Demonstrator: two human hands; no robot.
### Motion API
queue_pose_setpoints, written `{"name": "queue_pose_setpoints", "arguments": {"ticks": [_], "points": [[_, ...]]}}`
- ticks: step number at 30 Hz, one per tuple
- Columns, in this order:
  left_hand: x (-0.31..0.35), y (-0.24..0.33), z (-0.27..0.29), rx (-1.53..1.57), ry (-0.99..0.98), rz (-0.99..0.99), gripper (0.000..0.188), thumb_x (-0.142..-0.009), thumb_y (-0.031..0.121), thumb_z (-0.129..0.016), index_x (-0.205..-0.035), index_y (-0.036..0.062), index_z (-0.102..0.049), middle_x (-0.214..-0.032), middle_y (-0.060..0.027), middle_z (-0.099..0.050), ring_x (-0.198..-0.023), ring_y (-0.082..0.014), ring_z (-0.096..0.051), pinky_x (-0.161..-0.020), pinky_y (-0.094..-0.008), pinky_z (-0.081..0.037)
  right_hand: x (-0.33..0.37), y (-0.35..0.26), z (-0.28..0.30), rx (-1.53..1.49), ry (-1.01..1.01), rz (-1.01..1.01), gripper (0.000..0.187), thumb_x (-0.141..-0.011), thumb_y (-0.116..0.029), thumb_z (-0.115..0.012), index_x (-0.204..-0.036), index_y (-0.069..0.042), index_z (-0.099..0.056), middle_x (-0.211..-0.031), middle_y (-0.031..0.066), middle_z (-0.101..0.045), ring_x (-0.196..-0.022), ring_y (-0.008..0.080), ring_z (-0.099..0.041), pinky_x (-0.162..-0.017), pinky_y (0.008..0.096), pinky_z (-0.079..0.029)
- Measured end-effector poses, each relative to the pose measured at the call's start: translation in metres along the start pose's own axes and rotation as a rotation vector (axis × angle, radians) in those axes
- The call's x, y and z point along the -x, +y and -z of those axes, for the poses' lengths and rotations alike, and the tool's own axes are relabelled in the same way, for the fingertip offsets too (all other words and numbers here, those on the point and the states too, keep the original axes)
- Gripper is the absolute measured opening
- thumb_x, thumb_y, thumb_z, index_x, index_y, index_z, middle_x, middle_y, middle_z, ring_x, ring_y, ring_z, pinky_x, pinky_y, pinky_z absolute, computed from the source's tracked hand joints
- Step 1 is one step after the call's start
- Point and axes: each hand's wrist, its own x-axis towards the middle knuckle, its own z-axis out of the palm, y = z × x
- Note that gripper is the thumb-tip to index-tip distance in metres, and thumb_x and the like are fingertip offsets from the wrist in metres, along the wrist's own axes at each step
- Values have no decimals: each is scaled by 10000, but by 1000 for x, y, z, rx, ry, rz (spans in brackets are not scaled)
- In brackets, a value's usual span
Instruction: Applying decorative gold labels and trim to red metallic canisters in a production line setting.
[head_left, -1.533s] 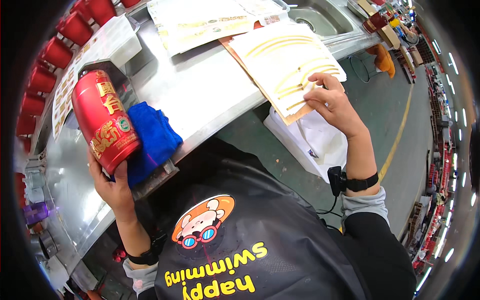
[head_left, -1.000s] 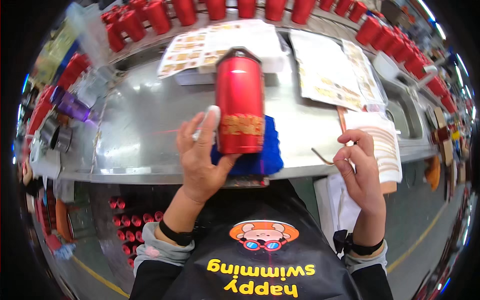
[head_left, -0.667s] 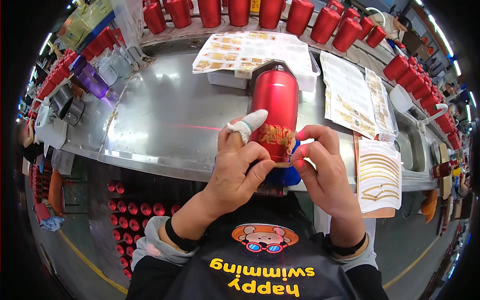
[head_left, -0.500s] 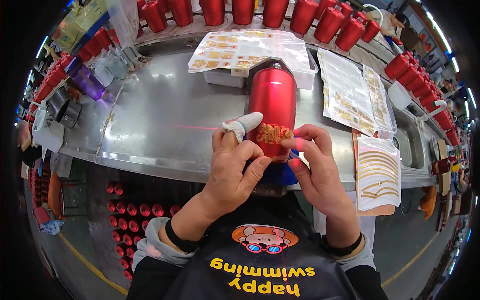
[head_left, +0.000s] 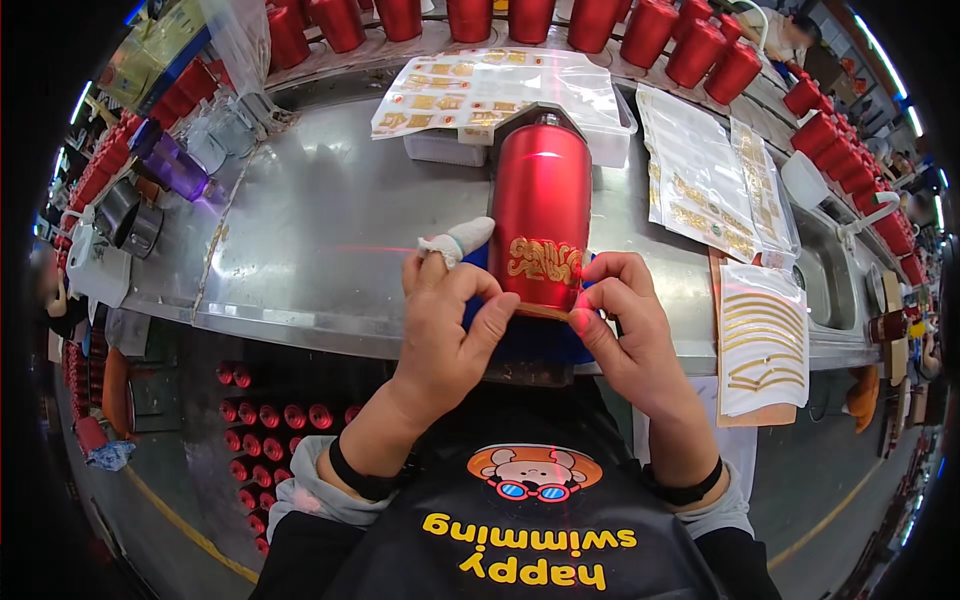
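Observation:
A red metal bottle rests on a dark holder, its base toward me. Gold ornamental lettering decorates its lower side. Along the base edge runs a thin gold strip. My left hand is at the base's left, thumb and a finger closed at the strip's end. One of its fingers wears a white cloth cover and points away. My right hand pinches with thumb and fingertips at the strip's right end. Under the bottle shows a blue pad, partly hidden.
Gold-patterned decal sheets lie over white trays at the back. More sheets and a card of curved gold strips are on the right, near a sink. Red bottles line the far side. A purple bottle stands left.
My left hand has shifted left and its covered finger has moved off the bottle. The right fingers have come down to the base edge. The lettering now shows fully.

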Motion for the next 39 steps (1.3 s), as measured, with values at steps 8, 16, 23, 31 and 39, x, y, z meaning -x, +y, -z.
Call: {"name": "queue_pose_setpoints", "arguments": {"ticks": [8, 16, 23, 31, 39], "points": [[0, 0, -12, 65, 46, 79, 268, -890, 210, -671, -1030, 29, -531, -1265, -197, -528, -1134, -279, -490, -1016, -364, -324, -1, 3, 1, 13, -3, -18, 116, -875, -115, -663, -877, -22, -594, -1074, 146, -506, -1045, 302, -486, -920, 379, -398], [3, -5, -20, 167, 47, 143, 422, -861, 280, -718, -1089, 20, -476, -1058, -117, -509, -1038, -286, -437, -937, -390, -345, -2, 7, 2, -27, 1, -56, 130, -881, -123, -665, -856, -20, -592, -1080, 142, -506, -1046, 293, -490, -913, 365, -403], [5, -9, -23, 215, 45, 158, 436, -864, 283, -717, -1107, 22, -466, -1083, -124, -502, -1053, -280, -438, -952, -381, -343, -2, 11, 1, -14, -3, -34, 127, -889, -117, -659, -860, -16, -588, -1077, 144, -502, -1043, 291, -488, -908, 364, -407], [5, -10, -27, 264, 41, 206, 488, -859, 316, -725, -1132, 21, -447, -1105, -127, -480, -1062, -265, -432, -967, -373, -336, -1, 12, 2, -16, -11, -36, 124, -929, -114, -613, -879, -8, -570, -1087, 142, -486, -1028, 285, -480, -892, 354, -411], [4, -11, -27, 233, 53, 149, 495, -859, 310, -721, -1142, 21, -437, -1113, -133, -465, -1079, -275, -424, -967, -382, -337, -1, 14, 1, -22, -19, -49, 132, -937, -122, -604, -876, -12, -563, -1090, 145, -486, -1042, 286, -472, -905, 353, -401]]}}
